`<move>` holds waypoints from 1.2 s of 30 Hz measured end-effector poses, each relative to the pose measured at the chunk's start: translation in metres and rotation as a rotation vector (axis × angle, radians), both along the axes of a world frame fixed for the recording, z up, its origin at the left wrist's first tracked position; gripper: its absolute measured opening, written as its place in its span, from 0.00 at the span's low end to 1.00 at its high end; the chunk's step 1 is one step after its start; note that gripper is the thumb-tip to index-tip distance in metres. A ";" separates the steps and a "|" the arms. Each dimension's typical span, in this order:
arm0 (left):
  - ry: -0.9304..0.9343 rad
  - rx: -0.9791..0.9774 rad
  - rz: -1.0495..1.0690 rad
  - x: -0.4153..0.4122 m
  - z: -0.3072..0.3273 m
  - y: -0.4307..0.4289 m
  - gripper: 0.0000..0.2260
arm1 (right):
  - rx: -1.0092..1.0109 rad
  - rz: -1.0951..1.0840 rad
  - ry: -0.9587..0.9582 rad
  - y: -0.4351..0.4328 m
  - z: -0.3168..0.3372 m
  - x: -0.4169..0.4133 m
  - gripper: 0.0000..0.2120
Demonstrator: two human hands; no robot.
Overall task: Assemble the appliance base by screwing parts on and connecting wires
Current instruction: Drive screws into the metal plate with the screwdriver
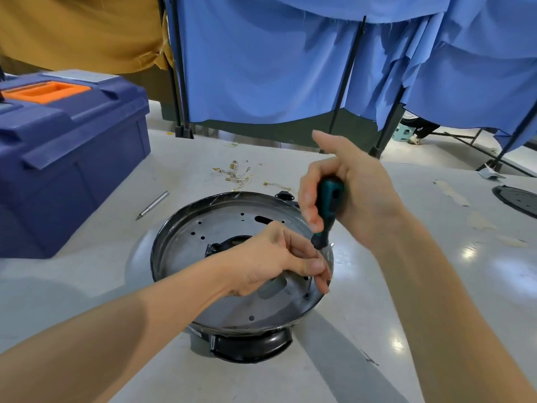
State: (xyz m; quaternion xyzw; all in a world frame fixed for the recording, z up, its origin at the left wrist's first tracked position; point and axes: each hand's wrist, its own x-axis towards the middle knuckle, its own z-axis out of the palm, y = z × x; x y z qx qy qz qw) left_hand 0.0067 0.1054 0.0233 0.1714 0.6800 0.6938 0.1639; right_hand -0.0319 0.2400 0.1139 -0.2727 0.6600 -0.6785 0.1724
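The base (pixel 232 228) is a round, shiny metal dish dotted with small holes, on a black plastic foot, in the lower middle of the frame. It sits on a pale glossy desk (pixel 87 286), with a blue toolbox (pixel 66 146) at upper left and blue curtains (pixel 261 68) behind. My right hand (pixel 348 193) wraps the teal-and-black handle of the screwdriver (pixel 328 210). My left hand (pixel 276 260) pinches its thin shaft near the dish's right rim.
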 end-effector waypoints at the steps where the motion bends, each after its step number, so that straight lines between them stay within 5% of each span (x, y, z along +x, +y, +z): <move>1: -0.006 -0.005 -0.009 -0.001 0.000 0.000 0.06 | 0.038 0.134 -0.032 0.003 0.006 -0.007 0.31; 6: -0.019 0.009 -0.029 -0.002 -0.002 -0.003 0.06 | -0.119 0.354 -0.232 -0.011 -0.002 -0.011 0.32; 9: -0.011 0.033 -0.035 -0.002 -0.002 -0.006 0.03 | -0.171 0.048 -0.103 -0.018 -0.010 0.000 0.31; 15: -0.013 0.060 0.049 -0.006 -0.002 0.001 0.13 | -0.305 -0.687 0.252 -0.024 -0.026 0.031 0.34; 17: -0.014 0.035 0.062 -0.005 -0.003 0.001 0.13 | -0.294 -0.603 0.191 -0.019 -0.025 0.029 0.32; 21: -0.035 -0.004 0.078 -0.006 -0.002 -0.005 0.14 | -0.046 0.064 -0.047 -0.004 0.004 -0.001 0.31; 27: -0.028 -0.020 0.070 -0.004 -0.003 -0.009 0.18 | -0.104 0.318 -0.163 -0.021 -0.005 -0.006 0.32; 34: -0.010 -0.026 0.089 -0.007 -0.001 -0.004 0.05 | -0.337 -0.607 0.196 -0.020 -0.024 0.026 0.34; 36: 0.021 -0.054 0.090 -0.007 -0.003 -0.002 0.03 | -0.354 -0.700 0.240 -0.019 -0.028 0.032 0.34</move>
